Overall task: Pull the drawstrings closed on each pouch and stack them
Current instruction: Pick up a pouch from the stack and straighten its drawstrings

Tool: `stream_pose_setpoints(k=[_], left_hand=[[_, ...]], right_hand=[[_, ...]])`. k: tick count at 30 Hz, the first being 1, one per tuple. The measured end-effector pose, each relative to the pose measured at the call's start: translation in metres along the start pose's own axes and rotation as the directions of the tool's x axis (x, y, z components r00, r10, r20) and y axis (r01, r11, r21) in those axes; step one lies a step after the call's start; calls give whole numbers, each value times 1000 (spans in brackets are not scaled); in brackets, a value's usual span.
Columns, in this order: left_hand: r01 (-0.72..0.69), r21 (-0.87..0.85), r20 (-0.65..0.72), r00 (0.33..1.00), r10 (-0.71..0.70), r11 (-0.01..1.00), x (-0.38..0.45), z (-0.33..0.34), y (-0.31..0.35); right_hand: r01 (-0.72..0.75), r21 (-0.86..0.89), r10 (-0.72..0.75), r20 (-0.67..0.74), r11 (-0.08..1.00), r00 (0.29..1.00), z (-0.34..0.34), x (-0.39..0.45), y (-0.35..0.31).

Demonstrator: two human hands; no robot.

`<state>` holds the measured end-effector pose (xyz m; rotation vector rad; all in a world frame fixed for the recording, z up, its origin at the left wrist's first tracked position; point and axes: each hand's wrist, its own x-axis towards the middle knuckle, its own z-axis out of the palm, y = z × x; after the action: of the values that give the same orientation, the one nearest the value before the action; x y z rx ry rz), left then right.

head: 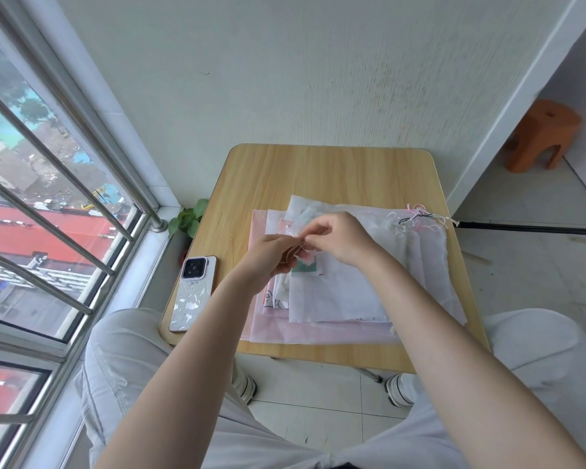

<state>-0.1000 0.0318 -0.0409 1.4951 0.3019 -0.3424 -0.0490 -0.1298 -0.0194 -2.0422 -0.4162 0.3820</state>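
Note:
A pile of thin white and pink drawstring pouches (345, 292) lies on the small wooden table (318, 170). Their loose cords (416, 220) bunch at the pile's far right corner. Above the pile's left part, my left hand (268, 257) and my right hand (339, 238) meet, both pinching a small pouch with a green and pink print (305, 265) at its top. My fingers hide most of that pouch and its cords. A large pink pouch (278, 328) sits at the bottom of the pile.
A phone in a white patterned case (192, 292) lies at the table's left edge. A barred window runs along the left, with a small green plant (188, 218) in the corner. An orange stool (542, 140) stands on the floor at the back right.

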Motion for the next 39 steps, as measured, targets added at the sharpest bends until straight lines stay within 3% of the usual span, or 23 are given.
stream_pose_setpoints(k=[11, 18, 29, 39], left_hand=[[19, 82, -20, 1000, -18, 996, 2, -1, 2], [41, 105, -37, 999, -38, 994, 1, 1, 4], [91, 295, -50, 996, -80, 951, 2, 2, 0], [145, 115, -39, 989, -141, 983, 4, -5, -9]], right_hand=[[98, -328, -74, 85, 940, 994, 5, 0, -4], [73, -265, -56, 73, 962, 996, 5, 0, 0], [60, -398, -10, 126, 916, 992, 14, 5, 9], [70, -323, -27, 137, 944, 990, 7, 2, 13]])
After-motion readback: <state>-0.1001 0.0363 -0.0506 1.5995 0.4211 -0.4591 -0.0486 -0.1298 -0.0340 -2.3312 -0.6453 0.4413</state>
